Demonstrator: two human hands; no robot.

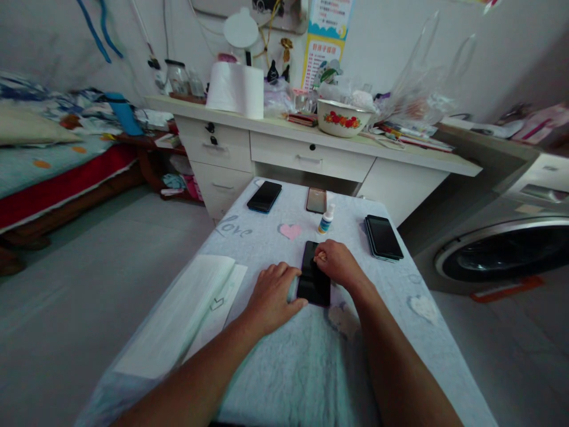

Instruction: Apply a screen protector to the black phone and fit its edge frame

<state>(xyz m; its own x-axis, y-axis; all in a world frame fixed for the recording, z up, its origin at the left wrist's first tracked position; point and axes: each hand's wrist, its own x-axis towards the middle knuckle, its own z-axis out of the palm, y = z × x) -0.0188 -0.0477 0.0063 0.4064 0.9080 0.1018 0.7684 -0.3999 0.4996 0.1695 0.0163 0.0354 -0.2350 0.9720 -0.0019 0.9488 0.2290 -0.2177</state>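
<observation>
A black smartphone (315, 287) lies face up on the cloth-covered table (288, 367). My left hand (273, 296) holds it at its left side, index finger and thumb apart along that edge. Over the upper right of the screen, my right hand (336, 261) is closed with its fingertips down against the glass. Whatever those fingers pinch, if anything, is hidden. Just beyond the phone stands a small white bottle (326, 219) with a blue and yellow label.
Another phone (265, 197) lies far left, a phone case (316, 200) at the far edge, and stacked phones (384, 237) to the right. White paper (178, 317) lies left. Beyond are a white desk (311, 148) and a washing machine (511, 225); a bed (53, 172) is left.
</observation>
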